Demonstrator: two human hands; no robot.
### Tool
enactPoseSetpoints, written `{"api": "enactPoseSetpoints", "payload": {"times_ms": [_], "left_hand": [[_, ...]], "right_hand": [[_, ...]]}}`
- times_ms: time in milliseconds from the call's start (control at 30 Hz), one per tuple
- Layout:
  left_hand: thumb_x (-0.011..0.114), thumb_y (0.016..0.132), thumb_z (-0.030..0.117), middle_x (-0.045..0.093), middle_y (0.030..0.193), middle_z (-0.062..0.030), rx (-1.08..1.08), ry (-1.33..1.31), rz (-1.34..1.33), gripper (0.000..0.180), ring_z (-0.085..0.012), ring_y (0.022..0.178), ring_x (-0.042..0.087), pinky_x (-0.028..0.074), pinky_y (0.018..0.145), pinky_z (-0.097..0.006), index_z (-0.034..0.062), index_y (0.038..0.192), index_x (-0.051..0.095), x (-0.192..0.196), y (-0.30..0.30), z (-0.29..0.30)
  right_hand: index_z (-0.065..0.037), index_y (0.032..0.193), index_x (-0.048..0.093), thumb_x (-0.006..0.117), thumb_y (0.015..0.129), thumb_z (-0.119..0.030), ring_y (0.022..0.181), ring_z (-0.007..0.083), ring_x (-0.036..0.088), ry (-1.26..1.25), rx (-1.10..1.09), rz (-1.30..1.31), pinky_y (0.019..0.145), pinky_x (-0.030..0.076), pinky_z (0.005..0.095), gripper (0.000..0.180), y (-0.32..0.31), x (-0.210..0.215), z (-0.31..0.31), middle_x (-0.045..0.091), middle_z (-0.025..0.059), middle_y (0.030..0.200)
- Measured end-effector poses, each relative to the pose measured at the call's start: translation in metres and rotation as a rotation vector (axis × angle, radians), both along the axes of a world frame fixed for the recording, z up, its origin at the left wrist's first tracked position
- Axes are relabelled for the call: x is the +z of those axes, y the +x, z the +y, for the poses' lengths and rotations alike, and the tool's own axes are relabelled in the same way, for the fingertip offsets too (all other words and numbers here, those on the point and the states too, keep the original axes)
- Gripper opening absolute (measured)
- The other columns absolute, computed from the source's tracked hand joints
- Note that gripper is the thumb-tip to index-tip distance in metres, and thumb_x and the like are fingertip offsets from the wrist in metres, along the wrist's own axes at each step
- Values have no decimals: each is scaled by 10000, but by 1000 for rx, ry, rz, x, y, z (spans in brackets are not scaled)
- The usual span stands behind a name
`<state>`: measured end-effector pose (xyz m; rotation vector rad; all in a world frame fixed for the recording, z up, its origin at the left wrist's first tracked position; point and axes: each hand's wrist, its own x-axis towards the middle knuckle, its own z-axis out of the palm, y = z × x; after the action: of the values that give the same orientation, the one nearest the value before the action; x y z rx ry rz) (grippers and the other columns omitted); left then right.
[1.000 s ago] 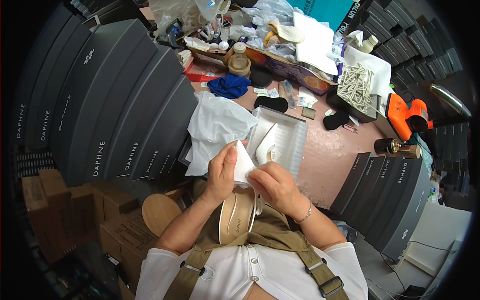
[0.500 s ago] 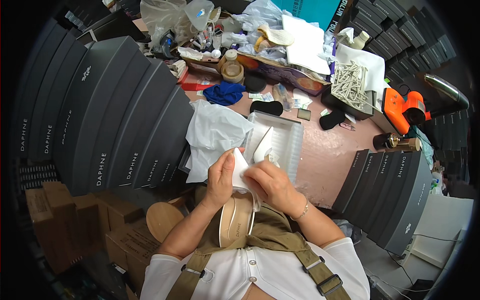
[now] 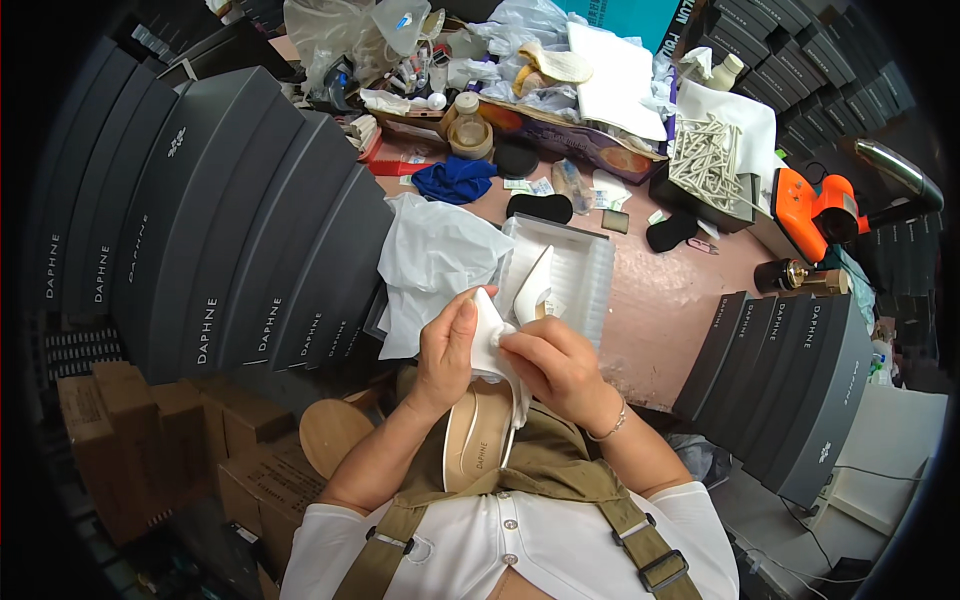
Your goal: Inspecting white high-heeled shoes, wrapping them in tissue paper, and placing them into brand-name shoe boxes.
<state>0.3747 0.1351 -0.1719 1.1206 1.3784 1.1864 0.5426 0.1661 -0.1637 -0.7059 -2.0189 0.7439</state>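
My left hand [image 3: 447, 348] and my right hand [image 3: 551, 362] both grip a white cloth or paper wad [image 3: 490, 338] pressed against the toe end of a cream shoe [image 3: 480, 440] lying sole-down on my lap, insole facing up. Just beyond my hands an open white shoe box [image 3: 590, 275] holds a second white pointed shoe [image 3: 534, 285]. White tissue paper [image 3: 432, 262] lies crumpled to the left of the box on the pink table [image 3: 660, 310].
Rows of dark grey shoe boxes [image 3: 230, 230] stand at the left, more grey boxes [image 3: 790, 370] at the right. The far table is cluttered: a blue cloth [image 3: 455, 180], black pads [image 3: 540, 207], an orange tool [image 3: 815, 205], bottles. Cardboard cartons [image 3: 130, 440] and a round wooden stool [image 3: 330, 432] sit lower left.
My hands stay on the white wad at the shoe's toe, shifting only slightly; the view has tilted a little, bringing the table nearer.
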Motion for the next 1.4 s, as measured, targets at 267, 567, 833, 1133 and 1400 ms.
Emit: {"api": "enactPoseSetpoints", "payload": {"times_ms": [267,567,833,1133,1400], "left_hand": [[352,1030,317,614,886,-58,12,-30,-4,433,-99,798,531,448,722,-244,-21,1175,581,-2,-7,-4],[304,1033,397,616,947,-63,-12,-14,3,525,-105,827,534,445,750,-243,-27,1203,561,-6,-10,-3],[161,904,718,592,1038,-63,-130,11,-178,898,-103,929,556,449,800,-240,-36,1289,460,-27,3,5],[556,930,297,523,1164,-107,-56,-167,-749,669,-180,1013,580,457,933,-298,12,1437,225,-42,-1,-31],[568,830,364,551,1233,-190,-58,-605,-1361,702,-335,1118,571,458,982,-511,16,1388,325,-41,9,-62]], "right_hand": [[-31,944,639,719,751,-21,678,233,578,0,76,-79,591,481,326,209,4,-8,-15,606,77,842],[-42,954,635,699,707,-4,716,249,574,2,152,-102,621,480,339,258,-1,-6,-10,590,83,850],[-31,913,622,665,755,24,701,276,577,75,-139,-74,610,476,326,173,-32,-5,76,568,112,820],[-7,932,634,635,899,-104,732,71,532,-1065,-18,436,652,431,215,102,22,-74,14,622,9,873],[-50,983,593,617,925,-161,767,78,601,-1380,56,930,682,502,229,128,16,-85,-27,642,18,882]]}}
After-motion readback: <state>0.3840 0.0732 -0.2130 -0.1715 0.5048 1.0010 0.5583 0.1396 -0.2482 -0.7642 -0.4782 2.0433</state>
